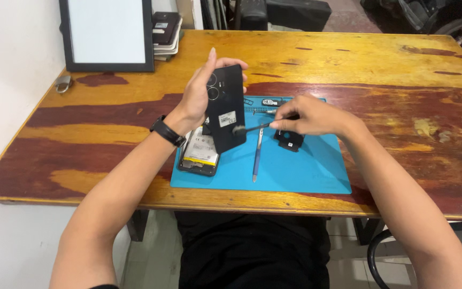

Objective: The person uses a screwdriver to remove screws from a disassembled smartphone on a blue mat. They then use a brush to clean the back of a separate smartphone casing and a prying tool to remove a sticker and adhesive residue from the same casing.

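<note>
My left hand point(199, 93) holds a black phone back cover point(224, 109) upright above the blue mat point(295, 171); the cover has two round camera rings and a small white sticker. My right hand point(308, 116) grips a thin brush point(249, 128), and its bristle tip touches the cover's lower edge. An opened phone body point(199, 155) with its battery showing lies on the mat below my left hand. A black watch point(168, 131) is on my left wrist.
A blue-handled tool point(256, 158) and a small black part point(289, 140) lie on the mat, with small pieces point(270, 102) at its far edge. A black-framed white board point(108, 35) and stacked items point(166, 32) stand at the wooden table's point(375, 69) back left.
</note>
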